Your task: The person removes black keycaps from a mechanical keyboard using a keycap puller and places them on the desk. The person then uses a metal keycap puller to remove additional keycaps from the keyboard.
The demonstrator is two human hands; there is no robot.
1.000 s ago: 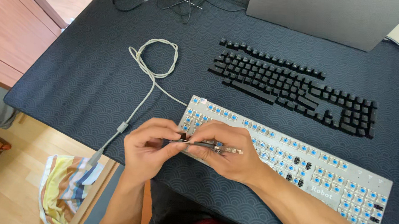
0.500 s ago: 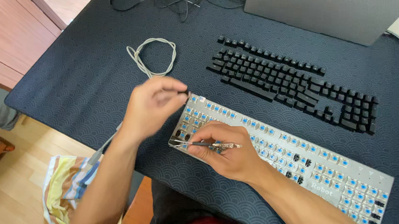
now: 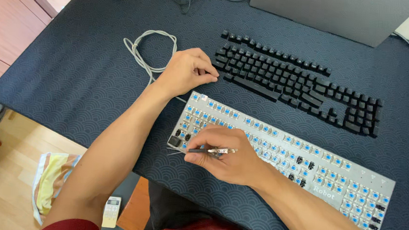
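Keycaps point(image 3: 296, 85), black and laid out in rows, lie on the dark tabletop point(image 3: 74, 83) just beyond the stripped keyboard point(image 3: 282, 150). The left hand point(image 3: 188, 71) rests at their left end, fingers curled narrow, touching the nearest cap; whether they hold one cannot be told. The right hand point(image 3: 225, 154) grips a metal puller point(image 3: 202, 151) over the keyboard's left end. A grey cable point(image 3: 146, 54) loops left of the keycaps.

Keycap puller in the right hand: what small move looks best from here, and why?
Probably slide the keycap puller onto the black keycap at the keyboard's near-left corner. Its wire tips point at that cap, one of the few on the board, while the left hand is over at the removed keycaps.
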